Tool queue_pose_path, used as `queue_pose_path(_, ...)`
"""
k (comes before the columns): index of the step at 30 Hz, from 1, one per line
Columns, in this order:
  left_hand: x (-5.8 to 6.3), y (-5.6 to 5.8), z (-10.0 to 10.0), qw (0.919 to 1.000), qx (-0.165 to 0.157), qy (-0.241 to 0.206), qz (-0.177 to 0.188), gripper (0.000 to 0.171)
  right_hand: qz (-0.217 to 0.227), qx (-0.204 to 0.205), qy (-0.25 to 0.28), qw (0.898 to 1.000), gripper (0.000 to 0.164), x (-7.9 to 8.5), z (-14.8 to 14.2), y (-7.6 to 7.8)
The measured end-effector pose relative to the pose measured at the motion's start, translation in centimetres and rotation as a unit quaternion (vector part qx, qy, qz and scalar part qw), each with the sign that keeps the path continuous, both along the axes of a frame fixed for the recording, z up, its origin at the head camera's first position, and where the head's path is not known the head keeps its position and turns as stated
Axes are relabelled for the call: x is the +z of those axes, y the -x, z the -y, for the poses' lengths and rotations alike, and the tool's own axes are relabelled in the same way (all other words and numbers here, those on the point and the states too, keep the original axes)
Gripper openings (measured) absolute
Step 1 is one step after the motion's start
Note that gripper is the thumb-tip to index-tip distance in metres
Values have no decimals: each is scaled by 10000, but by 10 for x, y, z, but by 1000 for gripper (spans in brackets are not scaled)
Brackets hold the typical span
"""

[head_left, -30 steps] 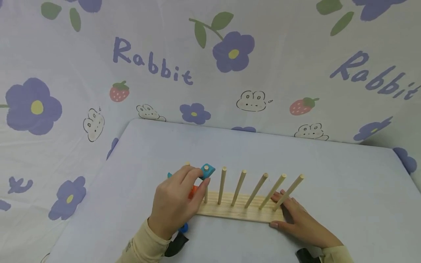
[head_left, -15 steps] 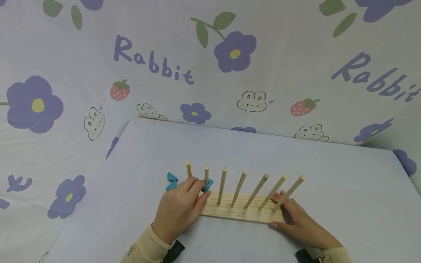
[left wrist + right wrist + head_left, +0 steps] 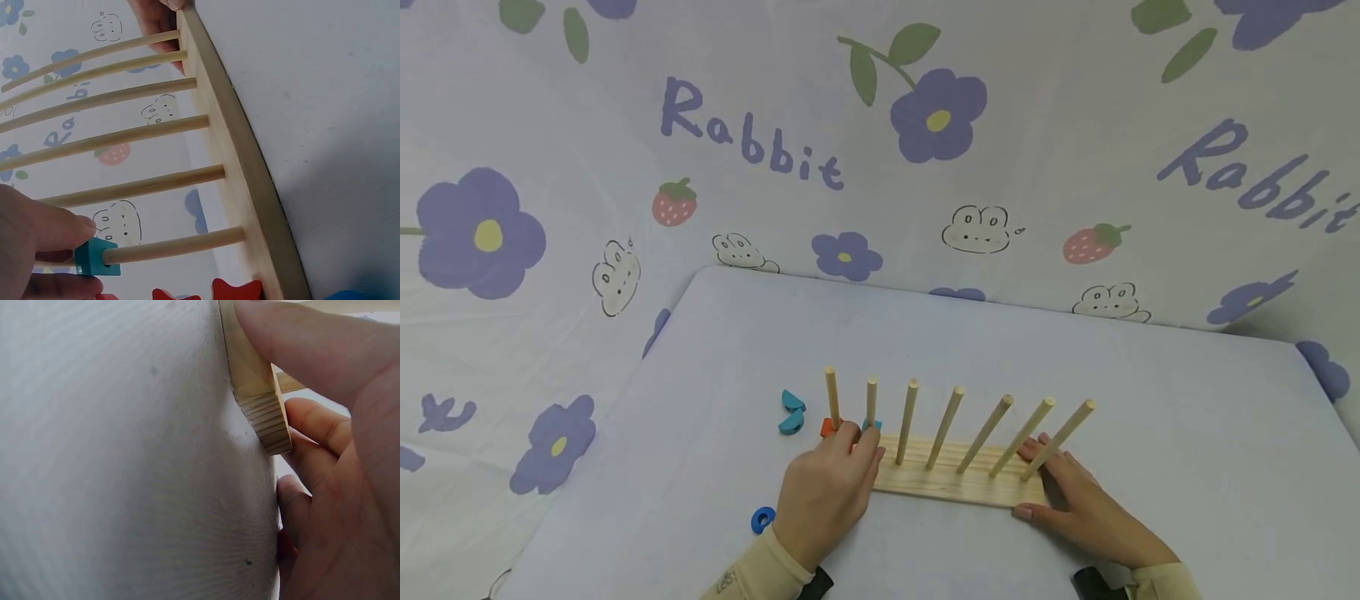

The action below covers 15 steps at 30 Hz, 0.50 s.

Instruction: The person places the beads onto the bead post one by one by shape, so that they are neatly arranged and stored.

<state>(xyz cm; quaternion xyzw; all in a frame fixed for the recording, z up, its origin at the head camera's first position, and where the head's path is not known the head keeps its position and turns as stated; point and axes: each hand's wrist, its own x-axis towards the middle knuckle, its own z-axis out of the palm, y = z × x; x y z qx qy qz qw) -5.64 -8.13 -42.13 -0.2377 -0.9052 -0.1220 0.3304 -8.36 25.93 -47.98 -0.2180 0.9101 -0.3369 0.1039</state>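
A wooden board (image 3: 955, 487) carries a row of upright pegs (image 3: 942, 429). My left hand (image 3: 827, 492) pinches a teal block (image 3: 90, 257) between thumb and fingers. The block is threaded on the second peg from the left; in the head view the fingers cover most of it. Red-orange pieces (image 3: 237, 290) sit on the leftmost peg, partly hidden by that hand. My right hand (image 3: 1093, 512) grips the board's right end, thumb on the near side and fingers behind. In the right wrist view the board's end (image 3: 265, 422) shows between thumb and fingers.
Two teal half-round pieces (image 3: 792, 422) lie on the white table (image 3: 1180, 417), left of the board. A blue ring (image 3: 756, 522) rests nearer, beside the left wrist. A printed cloth (image 3: 1030, 150) hangs behind the table's far edge.
My left hand has moved down along the second peg with the teal block, from its top toward the board. The blue ring and teal half-rounds have come into clear view. My right hand stays put.
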Motion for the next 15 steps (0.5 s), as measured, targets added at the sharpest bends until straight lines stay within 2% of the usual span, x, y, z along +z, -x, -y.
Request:
queue_pose_path(8, -8, -3, -4, 9991, 246, -286, 179, 17, 342, -226, 28, 9992, 67, 1, 2, 1)
queue_pose_path(15, -16, -6, -12, 9961, 495, -713, 181, 19, 93, -130, -39, 9999, 70, -2, 0, 1)
